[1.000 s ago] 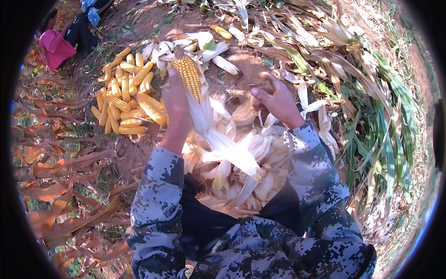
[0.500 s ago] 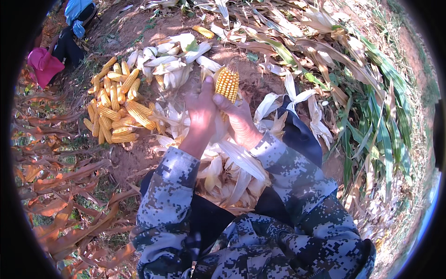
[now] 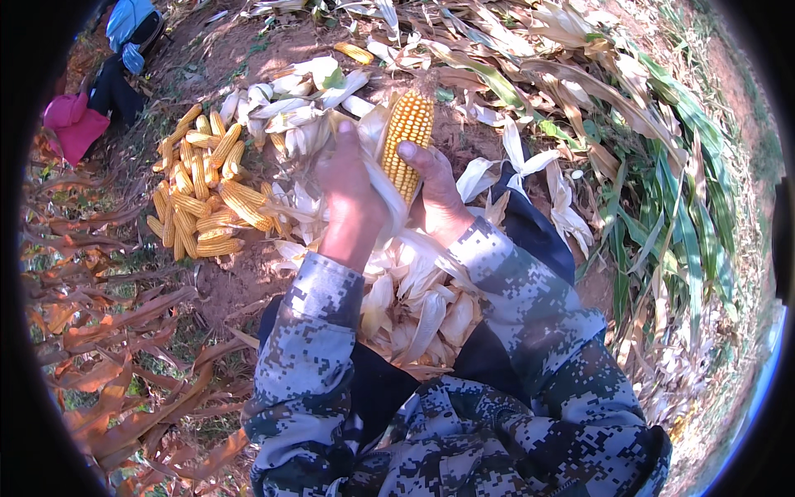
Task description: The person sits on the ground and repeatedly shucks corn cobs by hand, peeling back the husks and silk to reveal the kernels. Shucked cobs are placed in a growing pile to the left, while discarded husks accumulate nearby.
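A yellow ear of corn [image 3: 407, 137] stands tilted between my hands, its kernels bared over most of the visible length. My right hand [image 3: 439, 190] is closed round its lower right side, thumb laid on the kernels. On the ear's left, my left hand [image 3: 349, 186] grips the pale corn husk [image 3: 383, 189], which is peeled away from the cob and hangs down toward my lap. The left fingers are partly blurred. Below both hands, a heap of loose dry husks [image 3: 421, 311] lies between my legs.
Husked ears [image 3: 203, 186] are piled at the left, beside several ears still in husk [image 3: 290, 112]. A lone ear [image 3: 354, 53] lies farther off. Dry and green stalks [image 3: 662, 190] cover the right side; brown leaves [image 3: 116, 356] spread at left. Another person [image 3: 116, 87] sits at the far left.
More of the ear is bared. My left hand has drawn the husk leftward off it, and the hands are farther apart. The right thumb now lies higher on the kernels.
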### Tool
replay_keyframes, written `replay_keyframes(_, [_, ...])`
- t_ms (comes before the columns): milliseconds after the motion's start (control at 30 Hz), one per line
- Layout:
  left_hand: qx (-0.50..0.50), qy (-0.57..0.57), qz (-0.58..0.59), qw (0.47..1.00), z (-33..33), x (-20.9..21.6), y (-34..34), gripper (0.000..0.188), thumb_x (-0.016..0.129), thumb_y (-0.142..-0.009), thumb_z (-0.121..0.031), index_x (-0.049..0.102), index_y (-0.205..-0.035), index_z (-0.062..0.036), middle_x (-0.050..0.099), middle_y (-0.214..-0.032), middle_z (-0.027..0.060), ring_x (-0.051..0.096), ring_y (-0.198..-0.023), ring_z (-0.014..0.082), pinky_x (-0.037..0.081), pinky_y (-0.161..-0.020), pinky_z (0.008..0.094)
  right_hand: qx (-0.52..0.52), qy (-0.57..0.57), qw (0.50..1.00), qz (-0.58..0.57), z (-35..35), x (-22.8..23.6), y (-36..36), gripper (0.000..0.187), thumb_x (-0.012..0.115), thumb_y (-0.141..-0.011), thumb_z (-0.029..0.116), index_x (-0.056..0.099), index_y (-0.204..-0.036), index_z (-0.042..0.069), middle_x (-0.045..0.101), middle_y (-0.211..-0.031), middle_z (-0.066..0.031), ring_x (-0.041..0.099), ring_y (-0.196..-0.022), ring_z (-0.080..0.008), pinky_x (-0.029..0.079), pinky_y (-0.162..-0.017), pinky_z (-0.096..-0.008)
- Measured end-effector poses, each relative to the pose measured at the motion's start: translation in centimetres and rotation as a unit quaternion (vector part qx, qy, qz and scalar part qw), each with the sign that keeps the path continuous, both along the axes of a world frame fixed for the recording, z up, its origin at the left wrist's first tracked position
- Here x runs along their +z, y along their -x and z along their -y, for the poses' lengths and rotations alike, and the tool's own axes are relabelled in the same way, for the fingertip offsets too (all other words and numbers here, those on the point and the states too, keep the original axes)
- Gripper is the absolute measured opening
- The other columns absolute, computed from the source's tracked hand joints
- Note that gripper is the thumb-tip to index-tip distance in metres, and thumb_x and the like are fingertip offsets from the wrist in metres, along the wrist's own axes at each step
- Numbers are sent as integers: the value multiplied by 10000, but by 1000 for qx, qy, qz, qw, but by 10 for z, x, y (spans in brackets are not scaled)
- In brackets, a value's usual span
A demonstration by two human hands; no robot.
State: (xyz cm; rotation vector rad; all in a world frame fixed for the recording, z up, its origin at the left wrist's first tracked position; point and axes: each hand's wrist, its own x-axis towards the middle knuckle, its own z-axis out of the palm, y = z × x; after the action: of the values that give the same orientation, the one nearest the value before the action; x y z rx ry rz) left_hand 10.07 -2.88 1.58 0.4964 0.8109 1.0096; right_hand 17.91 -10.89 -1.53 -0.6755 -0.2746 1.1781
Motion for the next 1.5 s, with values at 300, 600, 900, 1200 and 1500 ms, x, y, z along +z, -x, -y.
replay_keyframes(300, [-6,-21,20,1000,-2,1,1,375,504,-1130,-267,567,-1315,53,677,-1221,166,691,-1075,299,555,-987,462,-16,-14,1000,-21,-5,-3,-2,447,782,-905,273,628,-1237,16,692,-1067,-60,701,-956,-177,575,-880,-351])
replay_keyframes(600, [37,-382,-191,904,20,4,-7,382,607,-1101,-342,721,-1088,22,604,-863,-38,477,-809,56,392,-690,229,-132,38,984,115,-21,14,-22,446,762,-959,271,633,-1252,-39,701,-1077,-91,685,-910,-136,566,-808,-303])
replay_keyframes(900, [-54,-374,-203,903,32,18,-1,414,628,-1087,-388,706,-932,-12,540,-783,-71,425,-728,64,360,-637,257,-93,71,984,137,-16,4,-43,405,797,-938,346,702,-1082,-20,708,-901,-49,681,-728,-131,546,-656,-290])
replay_keyframes(1200, [-280,-651,-167,685,69,25,28,341,753,-964,-286,705,-805,11,617,-688,142,605,-624,342,470,-582,425,-124,48,991,27,-18,2,-113,374,708,-967,406,630,-1061,52,702,-855,-125,714,-688,-265,616,-631,-385])
replay_keyframes(1500, [-385,-295,-18,874,35,8,58,908,570,-893,-847,684,-1047,41,668,-971,92,618,-908,181,475,-844,330,-118,3,989,92,-20,0,-95,365,768,-967,263,654,-1201,7,718,-981,-58,712,-802,-155,606,-725,-322])
